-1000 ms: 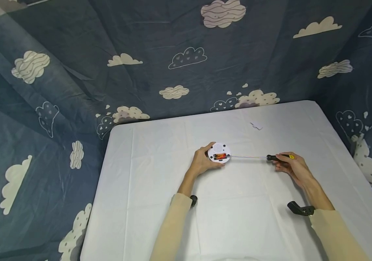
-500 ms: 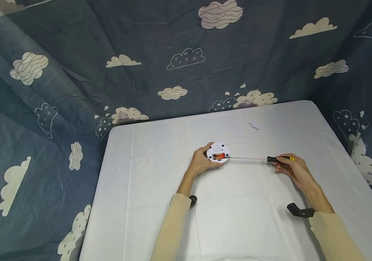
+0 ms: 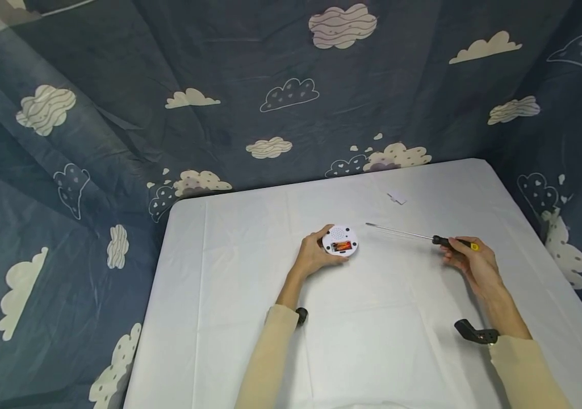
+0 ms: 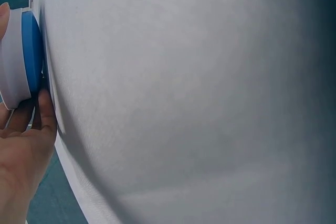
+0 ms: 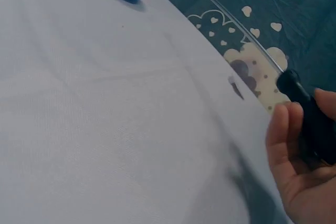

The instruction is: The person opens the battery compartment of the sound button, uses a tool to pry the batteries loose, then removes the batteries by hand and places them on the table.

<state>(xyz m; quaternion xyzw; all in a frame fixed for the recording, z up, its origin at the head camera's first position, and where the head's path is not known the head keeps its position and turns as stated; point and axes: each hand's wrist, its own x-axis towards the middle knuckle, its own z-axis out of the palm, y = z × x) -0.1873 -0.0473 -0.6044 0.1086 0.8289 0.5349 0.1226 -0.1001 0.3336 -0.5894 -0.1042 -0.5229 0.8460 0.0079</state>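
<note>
- Centrally, my left hand (image 3: 313, 253) grips a round white device (image 3: 339, 233) by its edge, fingers and thumb curled about the rim; whether it touches the table I cannot tell.
- The device's perforated face is turned upward, its compartment uncovered, with red-and-black batteries (image 3: 342, 246) lying inside.
- Its underside, seen at my left wrist, is a blue section (image 4: 32, 51).
- To the right, my right hand (image 3: 477, 267) pinches the black-and-yellow handle of a screwdriver (image 3: 439, 241) between thumb and fingers.
- The screwdriver's long shaft points toward the device; its tip is near the rim but apart from it.
- Beyond both hands, a small white piece (image 3: 397, 198) lies on the white-covered table (image 3: 250, 255).
- Behind the table hangs a dark cloth (image 3: 239, 57) printed with clouds.
</note>
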